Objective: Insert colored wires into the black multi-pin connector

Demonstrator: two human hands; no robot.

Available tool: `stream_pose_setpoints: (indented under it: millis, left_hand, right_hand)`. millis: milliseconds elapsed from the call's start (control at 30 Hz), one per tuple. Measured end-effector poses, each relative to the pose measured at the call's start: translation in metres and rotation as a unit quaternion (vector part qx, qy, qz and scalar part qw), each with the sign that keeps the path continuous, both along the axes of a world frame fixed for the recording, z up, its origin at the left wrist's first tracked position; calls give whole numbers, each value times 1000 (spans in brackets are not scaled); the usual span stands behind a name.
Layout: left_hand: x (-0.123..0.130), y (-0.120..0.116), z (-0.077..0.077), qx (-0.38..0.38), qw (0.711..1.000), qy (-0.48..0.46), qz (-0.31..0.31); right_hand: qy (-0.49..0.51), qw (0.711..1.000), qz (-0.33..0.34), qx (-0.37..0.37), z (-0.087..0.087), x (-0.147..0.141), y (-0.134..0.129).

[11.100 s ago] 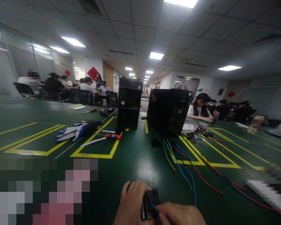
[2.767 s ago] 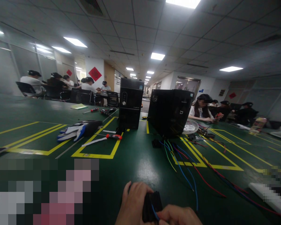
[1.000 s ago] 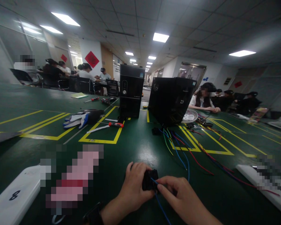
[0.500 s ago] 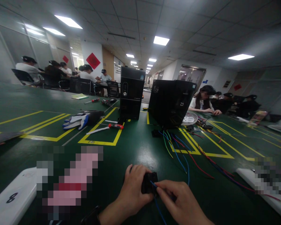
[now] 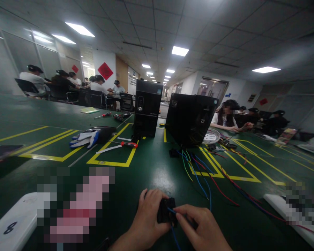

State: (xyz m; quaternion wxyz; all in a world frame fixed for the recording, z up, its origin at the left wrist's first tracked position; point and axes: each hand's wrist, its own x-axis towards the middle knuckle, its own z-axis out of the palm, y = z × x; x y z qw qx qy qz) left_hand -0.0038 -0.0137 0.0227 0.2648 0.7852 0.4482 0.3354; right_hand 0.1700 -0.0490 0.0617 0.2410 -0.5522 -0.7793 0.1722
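Low in the head view, my left hand (image 5: pixel 149 213) is closed round the side of a small black block (image 5: pixel 164 213), perhaps an electrical part; its exact kind is too dark to tell. My right hand (image 5: pixel 199 223) pinches a thin blue wire (image 5: pixel 171 210) between thumb and fingertips, its tip against the block's face. Whether the tip sits inside an opening cannot be seen. Another length of blue wire (image 5: pixel 175 237) hangs below the block toward the bottom edge; its link to the pinched piece is hidden.
Ahead stand two black computer cases (image 5: pixel 148 111) on the green table (image 5: pixel 136 181). Loose coloured wires (image 5: pixel 205 184) spread at the right. A red screwdriver (image 5: pixel 129 144) and gloves (image 5: pixel 87 138) lie left. White cases flank both sides. A person (image 5: pixel 226 116) sits across, right.
The whole view has tilted slightly, so things sit a little lower. Both hands keep their hold on the block and blue wire. The person across has raised a hand.
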Motion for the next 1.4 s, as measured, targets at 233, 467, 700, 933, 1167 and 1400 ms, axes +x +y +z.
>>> stream_pose_setpoints:
  millis: [233, 467, 700, 933, 1167, 1400]
  left_hand:
    - [-1, 0, -4, 13, 1000, -2, -2]
    - [0, 2, -6, 14, 1000, -4, -5]
    - [-1, 2, -5, 12, 1000, 1, -8]
    - [-3, 1, -2, 17, 1000, 11, -6]
    - [-3, 2, -3, 24, 1000, 5, -4]
    - [-2, 3, -6, 34, 999, -8, -5]
  right_hand:
    - [-8, 998, 57, 9, -6, -1, -4]
    - [14, 999, 45, 21, -7, 0, -1]
    - [12, 1000, 21, 20, -3, 0, -2]
    - [-14, 999, 34, -5, -2, 0, -2]
    - [-33, 999, 25, -2, -1, 3, -1]
    - [16, 999, 27, 34, -6, 2, -1]
